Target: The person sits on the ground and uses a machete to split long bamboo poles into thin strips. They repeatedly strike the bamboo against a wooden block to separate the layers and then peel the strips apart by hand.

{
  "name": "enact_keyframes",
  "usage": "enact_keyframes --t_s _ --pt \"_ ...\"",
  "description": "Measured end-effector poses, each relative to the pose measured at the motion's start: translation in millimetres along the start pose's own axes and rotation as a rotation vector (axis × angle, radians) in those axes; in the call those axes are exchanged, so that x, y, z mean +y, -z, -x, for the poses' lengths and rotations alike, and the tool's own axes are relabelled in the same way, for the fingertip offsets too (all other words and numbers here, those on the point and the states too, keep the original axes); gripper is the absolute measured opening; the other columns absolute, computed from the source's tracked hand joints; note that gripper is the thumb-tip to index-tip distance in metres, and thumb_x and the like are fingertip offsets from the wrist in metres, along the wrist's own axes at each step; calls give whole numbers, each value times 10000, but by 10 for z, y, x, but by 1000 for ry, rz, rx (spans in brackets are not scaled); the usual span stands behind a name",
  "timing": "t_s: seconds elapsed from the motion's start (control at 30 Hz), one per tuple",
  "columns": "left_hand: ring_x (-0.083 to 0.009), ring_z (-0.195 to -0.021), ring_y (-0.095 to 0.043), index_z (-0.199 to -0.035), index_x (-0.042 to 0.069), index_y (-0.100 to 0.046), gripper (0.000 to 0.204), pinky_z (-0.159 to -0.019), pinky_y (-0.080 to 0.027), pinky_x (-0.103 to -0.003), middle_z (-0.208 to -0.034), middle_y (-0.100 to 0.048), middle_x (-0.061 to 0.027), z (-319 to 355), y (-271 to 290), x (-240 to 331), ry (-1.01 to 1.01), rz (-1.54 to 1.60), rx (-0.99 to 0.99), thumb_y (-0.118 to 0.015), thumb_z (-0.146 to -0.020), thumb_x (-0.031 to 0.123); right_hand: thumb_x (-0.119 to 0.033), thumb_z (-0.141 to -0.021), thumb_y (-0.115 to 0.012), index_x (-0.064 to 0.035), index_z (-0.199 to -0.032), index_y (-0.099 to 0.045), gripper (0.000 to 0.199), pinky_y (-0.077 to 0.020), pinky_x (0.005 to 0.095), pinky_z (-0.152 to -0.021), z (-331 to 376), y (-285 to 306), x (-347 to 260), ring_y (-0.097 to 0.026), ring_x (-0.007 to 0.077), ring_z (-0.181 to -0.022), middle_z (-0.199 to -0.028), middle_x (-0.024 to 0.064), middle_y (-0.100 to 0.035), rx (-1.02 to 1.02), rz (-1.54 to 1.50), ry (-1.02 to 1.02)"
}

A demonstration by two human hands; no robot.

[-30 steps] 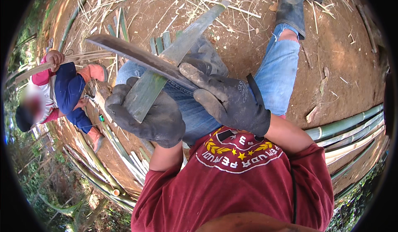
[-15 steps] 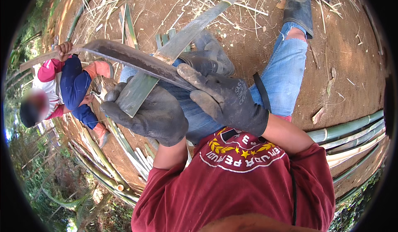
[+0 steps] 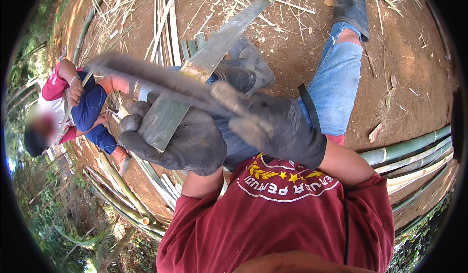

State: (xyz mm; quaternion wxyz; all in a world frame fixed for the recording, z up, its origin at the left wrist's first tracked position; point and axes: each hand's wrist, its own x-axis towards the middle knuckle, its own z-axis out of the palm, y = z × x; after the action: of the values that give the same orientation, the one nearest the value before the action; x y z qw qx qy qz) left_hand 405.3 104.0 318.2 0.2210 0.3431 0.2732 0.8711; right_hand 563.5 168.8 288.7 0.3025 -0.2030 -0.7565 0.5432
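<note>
Bare dirt ground (image 3: 404, 68) all around, cut bamboo poles (image 3: 414, 148) stacked at the right. Across the lap, the long split bamboo strip (image 3: 214, 53) runs up and away; the gloved left hand (image 3: 180, 144) is wrapped shut round its near end. The gloved right hand (image 3: 282, 129) grips a blurred machete (image 3: 156, 78), blade lying across the strip. Another person (image 3: 83, 107) crouches at left.

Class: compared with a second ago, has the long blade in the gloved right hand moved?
Yes. The blade, blurred, has swung nearer along the bamboo slat toward the left hand.
</note>
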Motion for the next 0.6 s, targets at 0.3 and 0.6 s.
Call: enact_keyframes --t_s 0.3,0.6 --pt "-245 -1150 -604 -1173 108 -589 406 -1012 -506 -454 -1207 -621 -101 81 -53 -38 -40 37 43 -287 -1063 357 -270 -896 -675 -208 -1424 -499 560 -534 377 -630 -45 180 -27 -658 280 -689 -849 115 -647 -128 60 -3" --pt "-173 -1009 -674 -1148 78 -628 400 -967 -539 -371 -1129 -684 -82 106 -58 -26 -33 -33 175 -509 -973 417 -292 -860 -697 -205 -1356 -562 521 -498 376 -567 -58 7 49 -649 249 -646 -741 78 -632 -105 219 3"
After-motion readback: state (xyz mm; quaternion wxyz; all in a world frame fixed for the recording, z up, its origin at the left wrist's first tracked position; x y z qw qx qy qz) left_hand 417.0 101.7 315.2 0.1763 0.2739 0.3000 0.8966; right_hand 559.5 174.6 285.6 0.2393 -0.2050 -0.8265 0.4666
